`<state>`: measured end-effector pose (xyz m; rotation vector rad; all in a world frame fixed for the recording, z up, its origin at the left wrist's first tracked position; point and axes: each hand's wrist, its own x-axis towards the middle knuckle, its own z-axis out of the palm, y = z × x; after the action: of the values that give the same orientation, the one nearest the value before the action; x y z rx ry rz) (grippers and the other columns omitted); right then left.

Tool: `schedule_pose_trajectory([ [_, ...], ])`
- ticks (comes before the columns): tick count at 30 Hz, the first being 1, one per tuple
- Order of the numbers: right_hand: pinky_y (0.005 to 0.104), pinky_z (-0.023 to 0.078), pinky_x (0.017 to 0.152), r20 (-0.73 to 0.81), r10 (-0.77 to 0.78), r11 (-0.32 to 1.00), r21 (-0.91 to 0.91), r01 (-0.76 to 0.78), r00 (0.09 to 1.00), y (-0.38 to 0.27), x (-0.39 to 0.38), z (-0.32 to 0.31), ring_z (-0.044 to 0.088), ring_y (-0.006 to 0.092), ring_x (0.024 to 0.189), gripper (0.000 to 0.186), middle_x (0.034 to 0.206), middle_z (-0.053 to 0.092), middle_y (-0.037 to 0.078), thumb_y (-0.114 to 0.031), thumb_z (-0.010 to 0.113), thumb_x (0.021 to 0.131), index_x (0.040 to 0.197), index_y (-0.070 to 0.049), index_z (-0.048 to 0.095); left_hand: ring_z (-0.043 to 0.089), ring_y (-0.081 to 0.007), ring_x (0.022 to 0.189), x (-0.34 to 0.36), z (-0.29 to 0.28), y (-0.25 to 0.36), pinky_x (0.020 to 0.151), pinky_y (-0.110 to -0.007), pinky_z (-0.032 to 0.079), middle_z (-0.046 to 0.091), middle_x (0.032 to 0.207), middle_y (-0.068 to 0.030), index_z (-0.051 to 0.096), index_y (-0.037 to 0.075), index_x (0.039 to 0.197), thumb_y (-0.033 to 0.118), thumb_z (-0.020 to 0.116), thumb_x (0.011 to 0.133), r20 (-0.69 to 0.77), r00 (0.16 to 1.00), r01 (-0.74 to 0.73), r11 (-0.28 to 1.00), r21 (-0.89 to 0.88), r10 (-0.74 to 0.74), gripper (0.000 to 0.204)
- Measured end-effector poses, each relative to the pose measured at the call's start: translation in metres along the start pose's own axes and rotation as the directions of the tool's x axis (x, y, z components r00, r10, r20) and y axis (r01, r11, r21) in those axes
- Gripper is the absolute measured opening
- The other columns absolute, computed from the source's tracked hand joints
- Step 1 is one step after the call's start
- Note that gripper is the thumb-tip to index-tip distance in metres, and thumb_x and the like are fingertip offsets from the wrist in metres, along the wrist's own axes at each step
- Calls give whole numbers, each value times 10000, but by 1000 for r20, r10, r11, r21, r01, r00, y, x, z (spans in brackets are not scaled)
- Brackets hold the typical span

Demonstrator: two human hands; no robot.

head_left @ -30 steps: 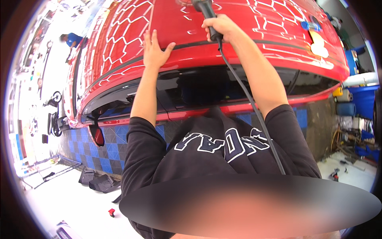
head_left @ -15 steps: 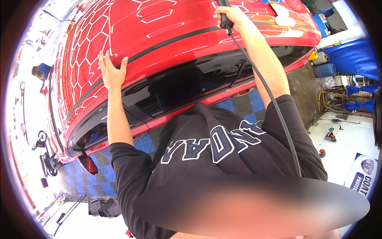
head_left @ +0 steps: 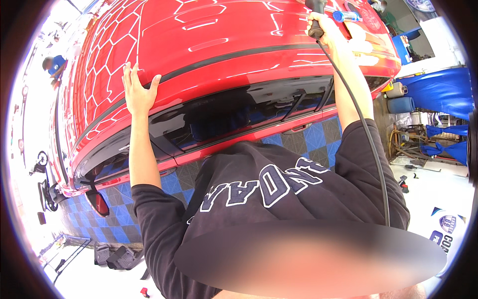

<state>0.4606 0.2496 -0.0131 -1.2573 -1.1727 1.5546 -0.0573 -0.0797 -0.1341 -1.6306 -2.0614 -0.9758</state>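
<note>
My left hand [head_left: 141, 92] lies open with spread fingers on the glossy red car roof [head_left: 209, 20], by the dark trim strip along its side. Farther right, my right hand [head_left: 325, 31] grips the black handle of a corded power tool [head_left: 314, 9] at the top of the view; its working end is cut off. The black cord [head_left: 358, 107] runs down beside my right forearm, over my dark shirt. A blue bottle [head_left: 347, 16] and some pale yellow pieces [head_left: 362, 46], partly behind my hand and arm, rest on the roof to the right.
A side mirror [head_left: 98, 202] juts out at left above blue and grey tiles [head_left: 89, 219]. A person in blue [head_left: 55, 68] is beyond the car, near a motorbike [head_left: 47, 192]. Floor mats [head_left: 119, 255] lie lower left. Barrels [head_left: 401, 104], hoses and blue tarps [head_left: 438, 89] stand at right.
Over the last second my right hand has shifted right along the roof with the tool. My left hand has moved leftward in view as my viewpoint shifted; it remains spread on the roof.
</note>
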Motion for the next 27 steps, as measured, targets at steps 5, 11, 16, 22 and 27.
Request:
schedule_pose_trajectory([
  [5, 386, 656, 622, -17, -27, 998, -52, 26, 999, -13, 23, 6, 682, 211, 640, 141, 764, 665, 87, -112, 734, 886, 930, 6, 672, 381, -395, 1538, 1, 0, 2, 1254, -544, 348, 411, 1646, -177, 523, 39, 1496, 677, 729, 901, 9, 1000, 30, 999, -13, -30, 896],
  [11, 379, 642, 603, 34, 7, 998, -65, -5, 999, -18, 16, 49, 690, 216, 639, 138, 758, 664, 80, -103, 721, 896, 938, 2, 644, 373, -389, 1545, 2, 2, 3, 1261, -543, 338, 434, 1636, -161, 547, 48, 1480, 654, 751, 891, 3, 999, 50, 999, -8, -49, 870],
  [16, 385, 666, 640, 95, -4, 993, -120, 15, 996, -7, -7, 94, 691, 205, 634, 132, 753, 673, 77, -106, 719, 919, 964, 3, 660, 390, -392, 1534, 0, 6, 3, 1261, -538, 336, 444, 1628, -175, 550, 39, 1470, 669, 746, 886, -8, 1000, 27, 999, 26, -27, 881],
  [22, 388, 660, 644, 187, 25, 983, -185, 11, 982, -5, -48, 154, 693, 210, 640, 174, 744, 664, 101, -132, 726, 919, 974, 28, 685, 379, -383, 1541, 0, 5, 5, 1263, -528, 334, 412, 1660, -163, 539, 63, 1498, 652, 737, 905, 2, 1000, 25, 999, 23, -25, 859],
  [27, 391, 633, 608, 348, 28, 979, -201, 45, 937, -9, -81, 203, 685, 220, 627, 160, 746, 664, 105, -114, 729, 895, 951, 30, 685, 380, -380, 1540, 0, 3, 12, 1256, -524, 340, 426, 1647, -173, 545, 56, 1491, 631, 756, 898, 8, 999, 38, 999, 20, -39, 852],
])
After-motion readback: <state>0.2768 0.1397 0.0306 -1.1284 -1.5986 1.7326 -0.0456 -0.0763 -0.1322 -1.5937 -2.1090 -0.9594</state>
